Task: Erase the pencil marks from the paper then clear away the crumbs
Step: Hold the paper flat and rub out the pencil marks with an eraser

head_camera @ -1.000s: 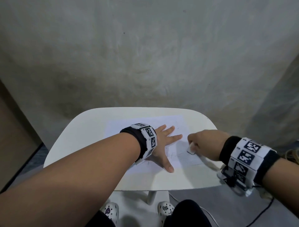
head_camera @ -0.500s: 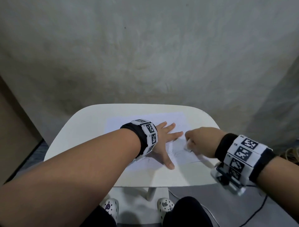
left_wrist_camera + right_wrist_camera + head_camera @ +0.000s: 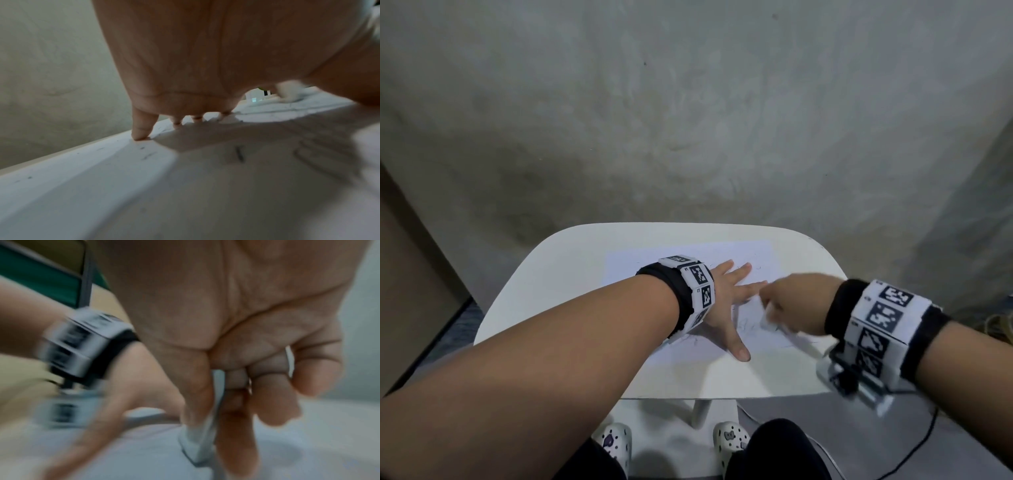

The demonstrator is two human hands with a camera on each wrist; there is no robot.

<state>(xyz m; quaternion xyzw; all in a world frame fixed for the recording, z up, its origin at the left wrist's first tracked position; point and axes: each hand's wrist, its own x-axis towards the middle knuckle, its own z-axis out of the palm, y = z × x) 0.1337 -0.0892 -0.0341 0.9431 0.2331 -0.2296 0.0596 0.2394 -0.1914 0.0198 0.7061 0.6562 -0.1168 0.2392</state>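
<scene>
My left hand [image 3: 726, 301] stays flat, fingers spread, pinning the paper [image 3: 688, 260] to the table [image 3: 571, 260]. My right hand [image 3: 791, 301] pinches the eraser [image 3: 768, 320], which has shifted toward the left thumb over the pencil marks [image 3: 748, 323]. Erasing continues; the crumbs [image 3: 148, 155] remain uncleared.

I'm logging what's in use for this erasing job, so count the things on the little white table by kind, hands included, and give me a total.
Hands: 2, left hand flat on the paper, right hand gripping the eraser
Paper: 1
Eraser: 1
Total: 4
</scene>
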